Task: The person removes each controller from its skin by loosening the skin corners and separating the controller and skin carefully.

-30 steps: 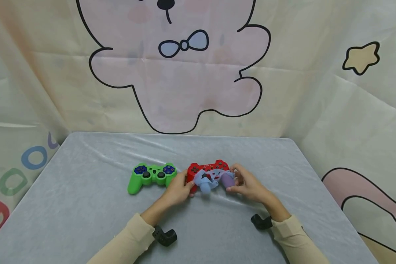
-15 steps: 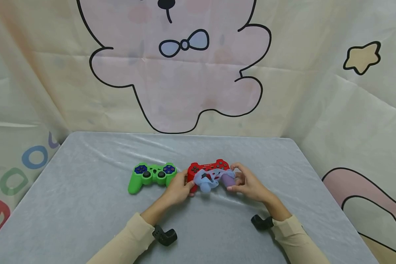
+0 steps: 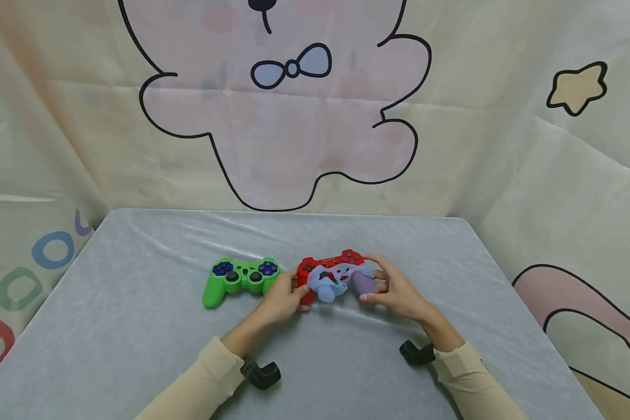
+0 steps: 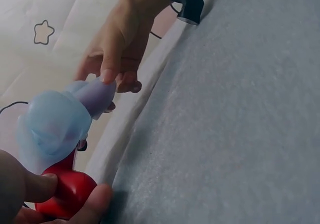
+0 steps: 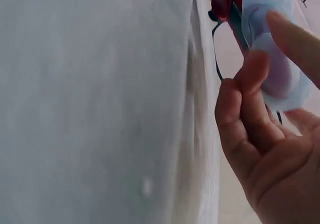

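A red game controller (image 3: 307, 265) is tilted up in the middle of the head view, in my left hand (image 3: 279, 300). The left thumb and fingers grip its left handle, seen as a red rounded end (image 4: 75, 191) in the left wrist view. A soft blue-and-purple controller skin (image 3: 326, 286) lies over the controller's near side, leaving its upper edge bare. My right hand (image 3: 399, 294) pinches the skin's purple right end between thumb and fingers; the right wrist view has the translucent skin (image 5: 280, 78) bunched there. The controller's right handle is hidden.
A green game controller (image 3: 241, 277) with dark blue button areas lies on the table just left of my left hand. Grey cloth covers the table (image 3: 136, 326). A printed curtain (image 3: 346, 134) hangs behind it. Each wrist wears a small black camera (image 3: 261, 374).
My right fingertips have shifted up and left along the skin's right end, and the skin there has changed shape. The red controller tilts slightly more. The left hand keeps its grip.
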The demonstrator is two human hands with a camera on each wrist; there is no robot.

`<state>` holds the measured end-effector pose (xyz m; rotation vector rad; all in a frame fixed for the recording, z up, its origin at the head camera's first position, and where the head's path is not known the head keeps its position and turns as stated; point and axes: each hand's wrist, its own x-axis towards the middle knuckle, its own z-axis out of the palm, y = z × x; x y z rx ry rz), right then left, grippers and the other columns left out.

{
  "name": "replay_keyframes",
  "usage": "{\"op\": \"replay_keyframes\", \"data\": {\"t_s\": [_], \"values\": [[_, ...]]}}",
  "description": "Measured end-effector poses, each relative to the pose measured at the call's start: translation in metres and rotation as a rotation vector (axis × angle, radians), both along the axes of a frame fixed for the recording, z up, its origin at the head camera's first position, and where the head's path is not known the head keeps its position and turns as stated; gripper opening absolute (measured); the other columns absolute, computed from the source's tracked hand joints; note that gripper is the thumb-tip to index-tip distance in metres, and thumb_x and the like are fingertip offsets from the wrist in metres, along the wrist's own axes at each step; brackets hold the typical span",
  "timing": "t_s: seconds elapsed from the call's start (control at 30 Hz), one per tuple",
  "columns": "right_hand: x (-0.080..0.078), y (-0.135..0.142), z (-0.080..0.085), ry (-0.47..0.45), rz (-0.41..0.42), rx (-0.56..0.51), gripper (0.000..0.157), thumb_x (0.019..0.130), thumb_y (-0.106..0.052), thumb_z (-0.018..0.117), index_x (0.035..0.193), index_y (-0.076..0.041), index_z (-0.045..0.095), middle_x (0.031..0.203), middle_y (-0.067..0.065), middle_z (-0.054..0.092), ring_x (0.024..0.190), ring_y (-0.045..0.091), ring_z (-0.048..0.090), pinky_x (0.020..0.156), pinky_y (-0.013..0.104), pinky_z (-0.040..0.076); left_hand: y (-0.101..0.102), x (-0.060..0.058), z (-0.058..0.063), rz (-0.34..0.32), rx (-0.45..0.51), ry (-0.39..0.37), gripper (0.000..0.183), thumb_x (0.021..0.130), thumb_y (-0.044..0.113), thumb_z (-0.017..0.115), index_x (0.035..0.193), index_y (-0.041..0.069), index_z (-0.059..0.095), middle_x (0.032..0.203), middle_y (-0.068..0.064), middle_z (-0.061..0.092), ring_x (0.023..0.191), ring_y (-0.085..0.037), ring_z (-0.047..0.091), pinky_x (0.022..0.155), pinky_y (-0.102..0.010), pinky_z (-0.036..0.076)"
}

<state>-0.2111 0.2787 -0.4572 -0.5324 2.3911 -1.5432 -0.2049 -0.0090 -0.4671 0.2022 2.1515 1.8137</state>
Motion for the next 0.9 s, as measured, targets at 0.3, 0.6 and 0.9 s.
{"op": "replay_keyframes", "data": {"t_s": [0.3, 0.6, 0.9], "values": [[0.000, -0.005, 0.004, 0.039, -0.076, 0.024, 0.068, 0.088, -0.003, 0.076, 0.146, 0.009, 0.043, 0.122, 0.031, 0.061, 0.081, 0.009, 0.069, 0.070, 0.021, 0.057, 0.000, 0.002, 0.004, 0.011, 0.088, -0.077, 0.045, 0.102, -0.006, 0.049, 0.146, -0.011, 0.042, 0.128, -0.029, 0.063, 0.101, -0.029, 0.069, 0.070, -0.037, 0.063], [-0.003, 0.006, 0.001, 0.006, 0.008, 0.077, 0.065, 0.089, -0.009, 0.077, 0.142, 0.011, 0.044, 0.142, 0.034, 0.049, 0.110, 0.028, 0.066, 0.085, 0.024, 0.056, 0.002, 0.000, 0.000, 0.052, 0.044, -0.049, 0.051, 0.100, -0.006, 0.054, 0.149, -0.006, 0.041, 0.126, -0.027, 0.063, 0.097, -0.022, 0.069, 0.068, -0.034, 0.062], [-0.003, 0.006, -0.008, -0.003, 0.037, 0.124, 0.066, 0.087, -0.012, 0.079, 0.137, 0.007, 0.041, 0.127, 0.026, 0.050, 0.083, 0.018, 0.059, 0.067, 0.024, 0.052, 0.004, 0.001, -0.003, 0.063, -0.024, 0.005, 0.054, 0.099, -0.005, 0.056, 0.151, -0.004, 0.040, 0.124, -0.026, 0.064, 0.097, -0.024, 0.069, 0.068, -0.032, 0.062]]}}
